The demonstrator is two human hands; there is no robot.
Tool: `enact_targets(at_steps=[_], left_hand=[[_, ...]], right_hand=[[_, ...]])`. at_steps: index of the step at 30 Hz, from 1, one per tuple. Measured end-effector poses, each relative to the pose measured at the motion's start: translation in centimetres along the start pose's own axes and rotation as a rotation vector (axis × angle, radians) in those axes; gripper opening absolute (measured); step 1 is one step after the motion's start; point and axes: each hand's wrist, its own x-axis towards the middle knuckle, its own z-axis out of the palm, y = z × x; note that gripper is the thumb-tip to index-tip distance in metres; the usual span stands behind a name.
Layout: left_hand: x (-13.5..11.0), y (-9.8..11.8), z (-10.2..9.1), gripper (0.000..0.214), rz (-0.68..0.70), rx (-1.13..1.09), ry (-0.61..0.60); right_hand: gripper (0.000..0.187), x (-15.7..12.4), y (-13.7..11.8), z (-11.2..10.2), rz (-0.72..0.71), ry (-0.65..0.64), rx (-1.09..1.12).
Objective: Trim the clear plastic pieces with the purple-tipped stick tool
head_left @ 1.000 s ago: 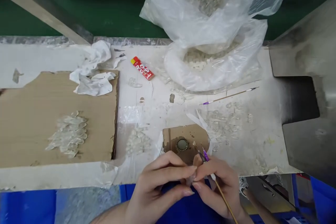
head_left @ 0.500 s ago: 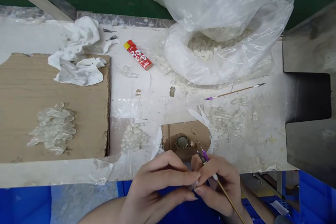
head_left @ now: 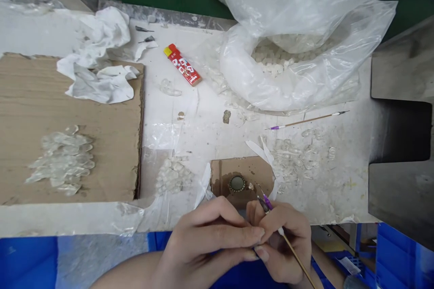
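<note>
Grip of the right hand clamps a wooden pick; left hand pinches something hidden.

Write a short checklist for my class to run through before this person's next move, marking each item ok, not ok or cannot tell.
1. Right hand grips the wooden-handled pick: ok.
2. Left hand has a firm hold on a small item: cannot tell, the fingers hide it.
3. Round metal setting sits on the small cardboard piece, apart from both hands: ok.
4. Spare pick lies within sight: ok.
5. Red tube is closed: cannot tell.
</note>
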Motion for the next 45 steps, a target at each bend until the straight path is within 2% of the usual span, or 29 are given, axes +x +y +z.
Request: enact_targets(at_steps=[5, 8, 10, 12, 15, 17, 21, 22, 25, 27, 29, 32, 34, 36, 38, 41, 43, 45], left_hand=[[0.1, -0.1, 0.2, 0.021, -0.005, 0.028, 0.015], [0.7, -0.2, 0.7, 0.017, -0.009, 0.063, 0.039], [1.5, -0.1, 0.8, 0.02, 0.012, 0.117, 0.023], [2.4, 0.2, 0.4, 0.032, 0.05, 0.263, -0.007], [3.7, 0.6, -1.5, 0.047, 0.103, 0.683, -0.01], [4.7, 0.4, -3.3, 0.044, 0.129, 0.923, -0.022], [7.9, -1.3, -5.6, 0.031, 0.176, 1.142, -0.148], [8.9, -1.9, -5.7, 0.029, 0.176, 1.194, -0.219], [11.8, -3.5, -5.0, 0.033, 0.184, 1.24, -0.307], [13.2, -4.3, -4.5, 0.034, 0.181, 1.254, -0.331], [13.8, -4.5, -4.3, 0.034, 0.167, 1.267, -0.326], [13.0, -3.5, -4.6, 0.027, 0.142, 1.275, -0.26], [11.1, -2.3, -5.0, 0.022, 0.131, 1.238, -0.176], [8.8, -1.2, -5.3, 0.027, 0.118, 1.091, -0.033], [6.5, -0.7, -5.7, 0.03, 0.132, 0.943, 0.05], [4.6, -1.1, -6.5, 0.027, 0.075, 1.048, 0.218], [4.5, -1.6, -6.9, 0.021, 0.043, 1.105, 0.249], [5.0, -1.8, -7.1, 0.019, 0.046, 1.068, 0.174]], right_hand=[[0.017, 0.6, -0.1, -0.8, -0.043, -0.044, -0.103], [0.016, 0.9, -0.2, -1.5, -0.141, -0.076, -0.238], [0.022, 0.9, -0.3, -2.0, -0.204, -0.054, -0.403], [0.022, 0.7, -0.4, -2.8, -0.232, 0.02, -0.602], [0.01, 0.4, -0.6, -4.7, -0.219, 0.2, -0.821], [0.016, 0.4, -0.6, -6.2, -0.208, 0.305, -0.899], [0.011, 0.2, -0.2, -8.0, -0.232, 0.397, -0.938], [0.018, 0.1, 0.0, -7.9, -0.239, 0.395, -0.915], [0.04, -0.2, 0.3, -6.6, -0.248, 0.364, -0.8], [0.04, -0.3, 0.4, -5.2, -0.243, 0.325, -0.745], [0.031, -0.3, 0.5, -4.1, -0.23, 0.264, -0.737], [0.015, -0.5, 1.1, -3.2, -0.191, 0.18, -0.77], [0.018, -0.8, 1.8, -3.0, -0.178, 0.141, -0.783], [0.017, -1.1, 2.6, -3.0, -0.175, 0.104, -0.777], [0.014, -1.4, 3.3, -3.1, -0.176, 0.08, -0.76], [0.01, -1.7, 3.9, -3.2, -0.186, 0.088, -0.738], [0.008, -1.7, 4.1, -3.2, -0.193, 0.113, -0.735], [0.008, -1.8, 4.0, -3.3, -0.189, 0.141, -0.746]])
